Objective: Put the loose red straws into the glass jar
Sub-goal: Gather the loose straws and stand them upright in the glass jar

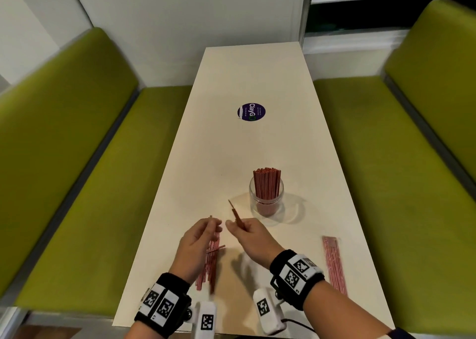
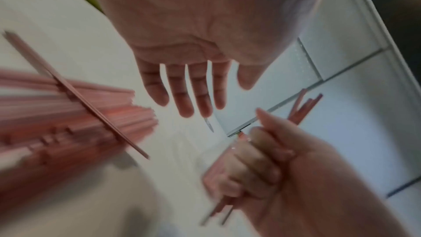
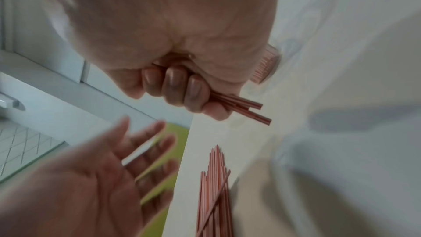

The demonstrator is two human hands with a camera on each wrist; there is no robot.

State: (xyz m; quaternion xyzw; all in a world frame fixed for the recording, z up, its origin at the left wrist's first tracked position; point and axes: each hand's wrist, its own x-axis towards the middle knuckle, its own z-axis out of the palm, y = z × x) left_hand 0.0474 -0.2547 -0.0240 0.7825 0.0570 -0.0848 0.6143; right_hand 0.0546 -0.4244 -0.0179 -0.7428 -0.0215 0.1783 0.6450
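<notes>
A glass jar packed with upright red straws stands mid-table; the right wrist view shows the jar behind my fist. My right hand grips a few red straws, tips pointing up and away, just left of and nearer than the jar. The fist is curled round the straws. My left hand hovers beside it, fingers straight and holding nothing. Under it lies the loose straw pile, one straw lying across it.
A flat packet of red straws lies at the table's near right. A round purple sticker sits farther up the white table. Green benches flank both long sides.
</notes>
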